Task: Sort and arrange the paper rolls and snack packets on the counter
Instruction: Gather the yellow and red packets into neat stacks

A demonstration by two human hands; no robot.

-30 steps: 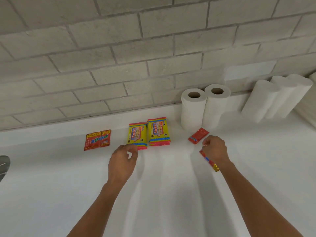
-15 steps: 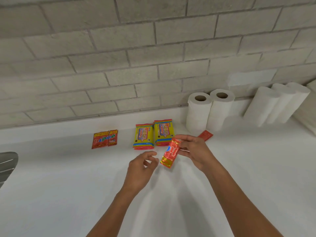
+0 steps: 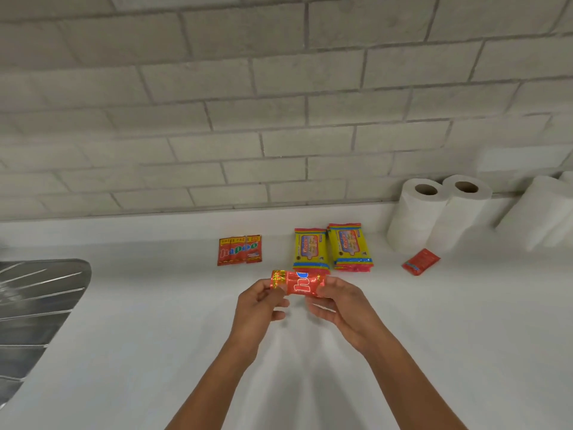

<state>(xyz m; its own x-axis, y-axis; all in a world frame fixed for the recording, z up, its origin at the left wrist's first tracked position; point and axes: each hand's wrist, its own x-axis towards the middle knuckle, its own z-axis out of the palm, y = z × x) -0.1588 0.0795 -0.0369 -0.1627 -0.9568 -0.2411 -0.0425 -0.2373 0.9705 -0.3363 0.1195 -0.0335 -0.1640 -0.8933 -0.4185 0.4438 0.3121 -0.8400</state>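
Fingers of left hand (image 3: 259, 305) and right hand (image 3: 339, 305) pinch shiny red-orange snack packet (image 3: 297, 283) level.

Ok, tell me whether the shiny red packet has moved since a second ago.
Yes. The shiny red packet went leftward from beside the paper rolls to below the yellow packets, both hands holding it.

Both bare forearms rise from bottom of frame toward centre; left hand (image 3: 259, 305) and right hand (image 3: 339, 301) pinch opposite ends of shiny red foil snack packet (image 3: 299, 283).
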